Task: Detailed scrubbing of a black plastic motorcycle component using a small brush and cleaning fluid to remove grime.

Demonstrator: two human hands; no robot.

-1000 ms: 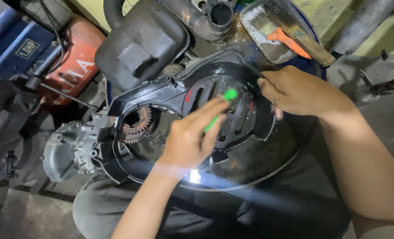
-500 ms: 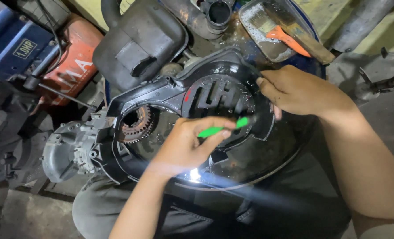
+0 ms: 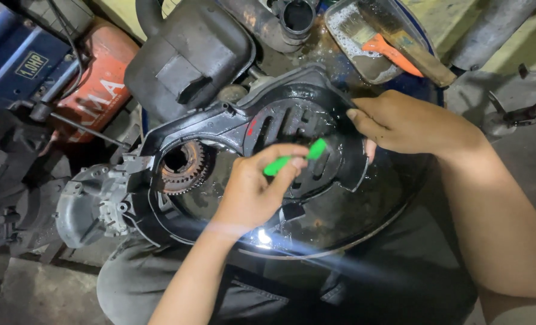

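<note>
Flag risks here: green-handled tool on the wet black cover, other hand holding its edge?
1. The black slotted cover looks wet and glossy; the right hand grips only its rim, so it could slip.
2. The left hand works the green-handled tool over open slots; the fingers could catch an edge.
3. The dark basin holds liquid under a bright glare, so splashes onto the person's lap seem possible.

Dim scene, wet glare, dark corners
</note>
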